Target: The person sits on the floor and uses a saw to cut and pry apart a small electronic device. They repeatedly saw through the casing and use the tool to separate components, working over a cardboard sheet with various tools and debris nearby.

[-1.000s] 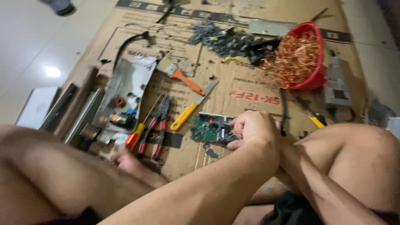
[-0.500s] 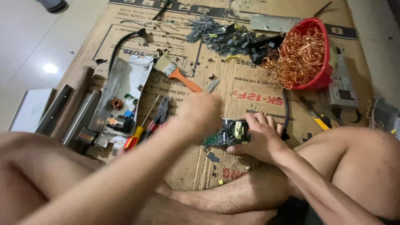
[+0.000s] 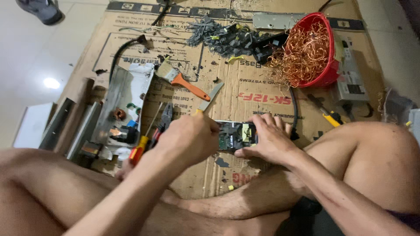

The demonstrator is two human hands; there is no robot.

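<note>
A: Head view, looking down: a person sits cross-legged on a flattened cardboard sheet spread over a pale tiled floor.

B: What lies on it?

A: A red basket heaped with copper wire at the far right, a pile of dark plastic scraps beside it, an orange-handled paintbrush near the middle, grey metal casings and red-handled pliers to the left.

B: And the hands?

A: A green circuit board lies on the cardboard just in front of the crossed legs. The right hand rests on it, fingers spread over its right end, pressing rather than closing round it. The left hand is clenched round a yellow-handled tool, whose flat grey blade juts up past the knuckles; this hand sits against the board's left edge.

B: Both touching the board?

A: The right plainly. Whether the left grip touches it cannot be told.
</note>
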